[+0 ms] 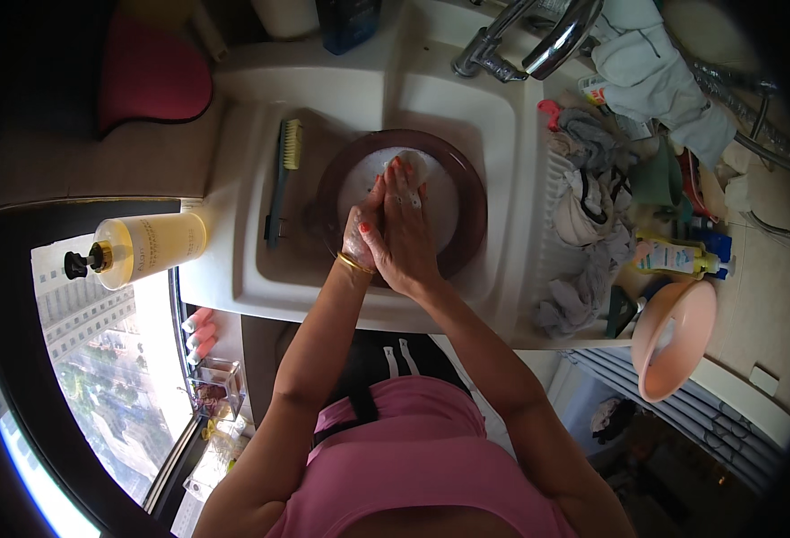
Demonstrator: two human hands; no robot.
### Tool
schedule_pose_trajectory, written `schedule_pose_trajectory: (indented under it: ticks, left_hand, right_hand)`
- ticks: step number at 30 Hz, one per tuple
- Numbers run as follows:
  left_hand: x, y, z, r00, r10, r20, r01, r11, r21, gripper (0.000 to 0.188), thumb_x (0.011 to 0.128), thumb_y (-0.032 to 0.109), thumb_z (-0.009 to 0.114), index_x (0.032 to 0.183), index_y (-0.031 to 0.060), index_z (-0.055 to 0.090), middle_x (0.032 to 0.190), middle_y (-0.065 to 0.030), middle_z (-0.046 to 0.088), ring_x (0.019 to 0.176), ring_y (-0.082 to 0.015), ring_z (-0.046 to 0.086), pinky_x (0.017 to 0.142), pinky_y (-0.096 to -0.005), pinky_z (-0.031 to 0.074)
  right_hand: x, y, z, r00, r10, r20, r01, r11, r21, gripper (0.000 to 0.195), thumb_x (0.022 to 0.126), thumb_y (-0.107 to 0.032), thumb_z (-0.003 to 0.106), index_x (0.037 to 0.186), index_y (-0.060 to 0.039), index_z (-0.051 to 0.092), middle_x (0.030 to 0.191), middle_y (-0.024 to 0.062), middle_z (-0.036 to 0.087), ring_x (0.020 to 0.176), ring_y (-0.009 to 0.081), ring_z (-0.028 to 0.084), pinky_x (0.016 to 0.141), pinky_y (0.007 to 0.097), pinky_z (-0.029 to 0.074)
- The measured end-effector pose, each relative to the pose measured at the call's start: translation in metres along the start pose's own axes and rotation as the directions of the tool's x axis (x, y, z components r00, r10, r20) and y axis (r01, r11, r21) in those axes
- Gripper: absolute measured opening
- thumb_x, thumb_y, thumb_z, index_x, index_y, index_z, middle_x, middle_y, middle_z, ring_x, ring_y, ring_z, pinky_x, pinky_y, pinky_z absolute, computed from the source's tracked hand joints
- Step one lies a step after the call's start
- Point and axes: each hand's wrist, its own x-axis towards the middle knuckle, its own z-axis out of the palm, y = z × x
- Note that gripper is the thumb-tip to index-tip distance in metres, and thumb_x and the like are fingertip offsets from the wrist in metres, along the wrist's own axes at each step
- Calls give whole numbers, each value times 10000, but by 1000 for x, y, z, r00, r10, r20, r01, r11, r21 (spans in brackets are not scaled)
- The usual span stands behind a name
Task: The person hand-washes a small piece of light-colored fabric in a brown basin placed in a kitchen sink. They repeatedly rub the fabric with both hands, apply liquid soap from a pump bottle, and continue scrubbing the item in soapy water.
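Both my hands are pressed together over a dark reddish-brown basin (473,195) of sudsy water, which stands in a cream-coloured sink (314,282). My left hand (362,232), soapy and with a gold bangle at the wrist, lies against my right hand (405,235). Foam clings to the fingers of my right hand, which are laid flat. A pale, wet patch shows at the fingertips; whether it is cloth or suds I cannot tell, nor whether something lies between the palms. Left of the basin, a scrub brush (279,181) with yellowish bristles lies in the sink.
A chrome faucet (496,54) rises behind the sink. Crumpled wet cloths (586,208) lie on the ribbed drainboard at right, beside a yellow bottle (671,257) and a tilted peach basin (677,336). A pump bottle (152,249) of yellow liquid stands on the left edge.
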Motion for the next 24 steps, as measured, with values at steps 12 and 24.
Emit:
schedule_pose_trajectory:
  ticks: [12,24]
  left_hand:
    - [-15,40,-2,959,-265,-102,283,865,413,403,941,267,471,1226,-18,474,1120,-91,578,994,-177,575,850,-305,447]
    - [19,31,-57,936,125,-330,127,754,645,400,905,364,555,679,33,555,548,14,492,504,-77,458,468,-239,376]
  right_hand:
    - [70,94,-39,817,28,576,-537,400,742,633,919,-571,312,1052,-30,611,946,86,629,987,178,537,935,311,335]
    - [18,61,25,873,482,72,-457,759,463,454,869,-357,576,608,14,554,501,152,495,447,215,486,467,347,382]
